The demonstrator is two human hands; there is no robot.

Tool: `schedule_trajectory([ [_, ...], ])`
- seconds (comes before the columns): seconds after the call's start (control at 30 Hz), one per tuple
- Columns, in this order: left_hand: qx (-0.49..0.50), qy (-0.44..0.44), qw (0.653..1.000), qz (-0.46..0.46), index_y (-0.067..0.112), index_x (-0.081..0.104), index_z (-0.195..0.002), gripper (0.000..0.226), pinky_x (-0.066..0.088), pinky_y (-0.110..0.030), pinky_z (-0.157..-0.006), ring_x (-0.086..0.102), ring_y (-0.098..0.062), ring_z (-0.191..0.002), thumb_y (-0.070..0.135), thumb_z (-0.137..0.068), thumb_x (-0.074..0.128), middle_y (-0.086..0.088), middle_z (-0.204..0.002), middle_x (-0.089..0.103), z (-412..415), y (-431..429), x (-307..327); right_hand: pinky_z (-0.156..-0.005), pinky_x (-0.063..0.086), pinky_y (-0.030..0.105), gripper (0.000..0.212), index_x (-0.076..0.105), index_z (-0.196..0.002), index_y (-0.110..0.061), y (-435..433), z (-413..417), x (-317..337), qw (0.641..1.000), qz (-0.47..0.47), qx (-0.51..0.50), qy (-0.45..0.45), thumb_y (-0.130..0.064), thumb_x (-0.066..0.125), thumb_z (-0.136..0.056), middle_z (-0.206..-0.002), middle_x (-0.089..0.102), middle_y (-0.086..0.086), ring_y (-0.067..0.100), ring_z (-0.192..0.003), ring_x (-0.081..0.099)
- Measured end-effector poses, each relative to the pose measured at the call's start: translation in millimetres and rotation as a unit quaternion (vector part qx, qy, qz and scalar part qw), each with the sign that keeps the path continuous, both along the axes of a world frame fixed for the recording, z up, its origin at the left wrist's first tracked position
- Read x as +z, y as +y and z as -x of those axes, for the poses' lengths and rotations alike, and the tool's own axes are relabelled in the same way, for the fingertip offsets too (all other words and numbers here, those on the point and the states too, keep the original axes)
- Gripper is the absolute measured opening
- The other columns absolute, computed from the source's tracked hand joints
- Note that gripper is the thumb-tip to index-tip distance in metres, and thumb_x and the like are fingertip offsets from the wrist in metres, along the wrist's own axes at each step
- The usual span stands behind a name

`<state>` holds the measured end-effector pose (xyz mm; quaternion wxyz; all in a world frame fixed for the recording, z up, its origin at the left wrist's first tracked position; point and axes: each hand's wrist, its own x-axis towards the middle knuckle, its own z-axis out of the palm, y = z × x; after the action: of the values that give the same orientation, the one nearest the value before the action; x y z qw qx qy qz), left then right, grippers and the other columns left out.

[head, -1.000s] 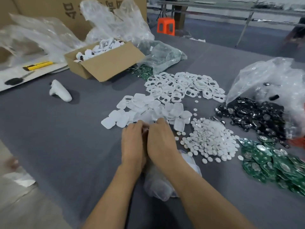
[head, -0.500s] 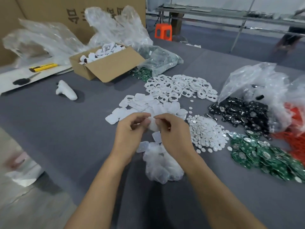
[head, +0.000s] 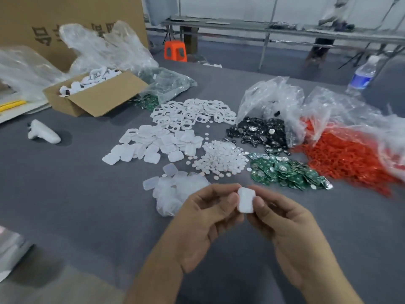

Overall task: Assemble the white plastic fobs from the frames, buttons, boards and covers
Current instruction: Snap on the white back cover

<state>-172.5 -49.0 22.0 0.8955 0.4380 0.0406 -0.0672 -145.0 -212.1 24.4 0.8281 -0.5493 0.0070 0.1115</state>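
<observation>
We hold a single white cover (head: 246,200) between both hands, lifted above the near middle of the grey surface (head: 76,194). The left hand (head: 203,218) pinches its left edge with thumb and curled fingers. The right hand (head: 282,220) pinches its right edge the same way, so the two hands meet on the one piece.

Just beyond our left hand lies a heap of translucent pieces (head: 175,191). Farther off and to the left spreads a pile of white covers (head: 153,143). The open white frames (head: 192,114) are behind that pile. The small round buttons (head: 221,159) are heaped in the middle, and the green boards (head: 285,172) lie just right of them. Black parts (head: 260,132) spill from a clear bag beyond the boards, and red rings (head: 346,156) spread out at the right.

At the far left an open cardboard box (head: 96,99) holds white parts. A water bottle (head: 362,73) stands at the far right.
</observation>
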Motion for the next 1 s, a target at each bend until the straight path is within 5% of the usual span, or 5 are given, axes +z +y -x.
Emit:
schedule_trajectory([
  [0.2,-0.074,-0.003,0.997,0.008,0.016,0.082,-0.093,0.022,0.06,-0.025,-0.08,0.075,-0.016,-0.089,0.004,-0.075,0.082,-0.011,-0.097,0.078,11.7,-51.3,-13.6,-0.063,0.057,0.02,0.025,0.08,-0.093,-0.009,-50.2,31.7,-8.8,0.997,-0.014,-0.076,0.031,-0.01,0.07,-0.071,-0.094,0.076,0.02,0.018,-0.079,0.074],
  [0.4,-0.05,0.013,0.999,-0.016,0.017,0.081,-0.097,0.027,0.059,-0.023,-0.075,0.072,-0.012,-0.086,0.009,-0.072,0.081,-0.009,-0.097,0.076,16.1,-74.4,-31.9,-0.058,0.056,0.023,0.025,0.081,-0.093,-0.019,-76.4,55.7,-13.8,0.983,0.083,-0.161,-0.035,-0.018,0.077,-0.069,-0.08,0.076,0.014,0.017,-0.064,0.068],
  [0.73,-0.016,0.018,0.998,-0.057,0.015,0.081,-0.109,0.032,0.056,-0.019,-0.081,0.072,-0.011,-0.097,0.019,-0.078,0.074,-0.011,-0.112,0.077,22.7,-87.0,-37.8,-0.073,0.059,0.026,0.028,0.079,-0.103,-0.018,-92.5,68.5,-17.3,0.992,0.088,-0.078,-0.052,-0.006,0.071,-0.079,-0.092,0.074,0.018,0.027,-0.078,0.074],
  [0.9,-0.059,-0.032,0.986,-0.152,0.023,0.078,-0.118,0.043,0.054,-0.02,-0.089,0.072,-0.015,-0.108,0.016,-0.076,0.084,-0.008,-0.115,0.077,30.7,-85.9,-40.0,-0.075,0.06,0.027,0.039,0.072,-0.118,-0.019,-96.3,79.3,-28.0,0.982,0.153,-0.055,-0.091,-0.008,0.071,-0.081,-0.094,0.073,0.012,0.026,-0.08,0.075],
  [1.0,-0.1,-0.031,0.972,-0.209,0.026,0.077,-0.119,0.039,0.054,-0.021,-0.092,0.071,-0.017,-0.113,0.012,-0.083,0.082,-0.005,-0.118,0.077,40.7,-83.8,-48.1,-0.073,0.057,0.022,0.047,0.07,-0.122,-0.035,-106.4,92.7,-41.9,0.935,0.315,-0.026,-0.16,-0.009,0.077,-0.084,-0.1,0.07,-0.003,0.017,-0.083,0.074],
])
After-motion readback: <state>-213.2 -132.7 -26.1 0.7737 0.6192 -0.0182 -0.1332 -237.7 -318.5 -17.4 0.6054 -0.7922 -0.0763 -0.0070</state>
